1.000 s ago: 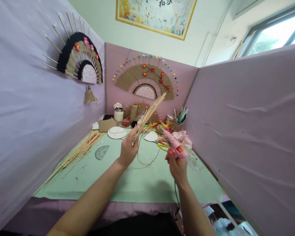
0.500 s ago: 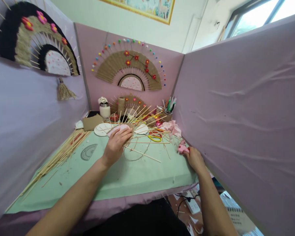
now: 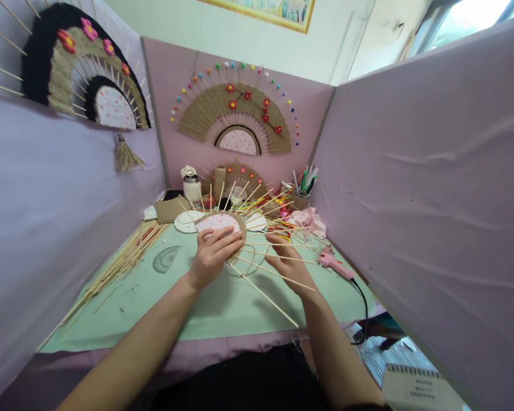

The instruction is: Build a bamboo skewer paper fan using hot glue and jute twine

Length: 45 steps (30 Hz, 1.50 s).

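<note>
Left hand (image 3: 213,255) lies flat, fingers stretched out, pressing on the near edge of the half-round fan core (image 3: 218,221), a pink dotted card with a jute-wrapped rim. It's not grasping, just holding the card down on the green mat (image 3: 240,314). Right hand (image 3: 291,267) is opened out with fingers spread, nothing clenched in it, in among the bamboo sticks (image 3: 264,295) that radiate from the core. Thin sticks cross it, can't tell if they run over or under the fingers.

Judgement on doing this well:
- keep left-hand pressure straight down so the core doesn't turn or slide
- move one stick at a time with the right fingertips
- nudge near the outer ends, light touch, so the inner ends don't lever up off the card
- the long near sticks look loosest, go easy on them

Core sits directly under the left fingertips, just left of and beyond the right hand. The sticks fan out from it toward the back, the right and the near edge of the mat.

Also there:
- a pink hot glue gun (image 3: 334,264) lies on the mat right of the right hand, near it but apart, cord trailing off the edge
- a loose bundle of spare sticks (image 3: 120,268) lies along the left wall, with a protractor (image 3: 166,260) beside it
- a pen cup (image 3: 300,200) stands at the back right
- finished fans (image 3: 235,117) hang on the partition
</note>
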### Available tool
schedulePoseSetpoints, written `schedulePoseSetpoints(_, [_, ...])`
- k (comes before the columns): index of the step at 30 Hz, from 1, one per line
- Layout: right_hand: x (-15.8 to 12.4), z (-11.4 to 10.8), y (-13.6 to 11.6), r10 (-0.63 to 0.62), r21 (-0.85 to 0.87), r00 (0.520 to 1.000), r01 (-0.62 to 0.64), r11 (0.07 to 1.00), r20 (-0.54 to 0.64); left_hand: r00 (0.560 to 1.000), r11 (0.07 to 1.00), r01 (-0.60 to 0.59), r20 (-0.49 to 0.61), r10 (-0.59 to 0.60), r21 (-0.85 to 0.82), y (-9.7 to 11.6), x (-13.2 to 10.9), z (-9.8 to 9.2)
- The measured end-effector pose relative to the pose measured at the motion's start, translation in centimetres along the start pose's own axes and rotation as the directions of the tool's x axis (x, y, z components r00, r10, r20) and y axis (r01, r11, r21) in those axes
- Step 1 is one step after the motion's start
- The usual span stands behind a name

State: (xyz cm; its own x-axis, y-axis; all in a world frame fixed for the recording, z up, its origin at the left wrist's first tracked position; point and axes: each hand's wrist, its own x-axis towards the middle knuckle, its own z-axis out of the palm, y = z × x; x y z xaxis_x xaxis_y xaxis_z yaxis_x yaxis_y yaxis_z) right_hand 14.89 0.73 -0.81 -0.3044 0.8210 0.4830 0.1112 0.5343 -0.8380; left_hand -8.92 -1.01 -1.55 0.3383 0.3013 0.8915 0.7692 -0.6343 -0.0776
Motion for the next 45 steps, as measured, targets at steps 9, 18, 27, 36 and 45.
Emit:
schedulePoseSetpoints(9, [0.7, 2.8, 0.5, 0.128, 0.305, 0.949, -0.219, 0.927, 0.289, 1.000, 1.000, -0.013, 0.007, 0.013, -0.003, -0.2, -0.3, -0.3])
schedulePoseSetpoints(18, [0.6, 1.6, 1.1, 0.273, 0.527, 0.938, -0.347, 0.776, 0.216, 0.997, 0.997, -0.077, 0.020, 0.077, -0.007, 0.0, -0.5, -0.5])
schedulePoseSetpoints(27, [0.8, 2.0, 1.4, 0.293, 0.616, 0.932, -0.361, 0.700, 0.213, 0.998, 0.999, -0.054, 0.030, 0.054, -0.002, 0.1, -0.6, -0.6])
schedulePoseSetpoints(36, [1.1, 1.6, 0.0, 0.300, 0.651, 0.932, -0.356, 0.670, 0.201, 0.996, 0.998, -0.059, 0.058, 0.060, -0.018, 0.2, -0.6, -0.6])
schedulePoseSetpoints(45, [0.7, 1.5, 0.2, 0.377, 0.643, 0.895, -0.437, 0.629, 0.239, 0.991, 0.995, -0.091, 0.094, 0.093, -0.034, 0.4, -0.5, -0.6])
